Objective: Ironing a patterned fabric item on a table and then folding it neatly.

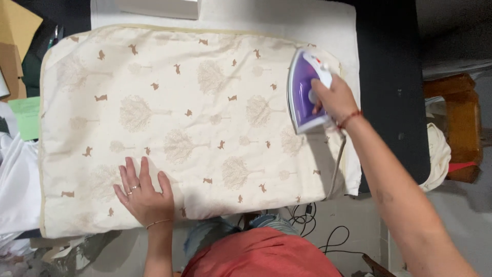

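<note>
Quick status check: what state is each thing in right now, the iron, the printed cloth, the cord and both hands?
Iron: soleplate down on the cloth's right end, gripped by its handle.
Printed cloth: spread flat over the board.
Cord: hanging slack off the near edge.
Left hand: open, palm flat on the cloth.
Right hand: closed around the iron's handle.

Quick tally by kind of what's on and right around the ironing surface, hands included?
Hands: 2, the left hand flat on the cloth, the right hand gripping the iron
Purple and white iron: 1
Cream printed cloth: 1
Iron cord: 1
Wooden stool: 1
Green paper: 1
Total: 7
</note>
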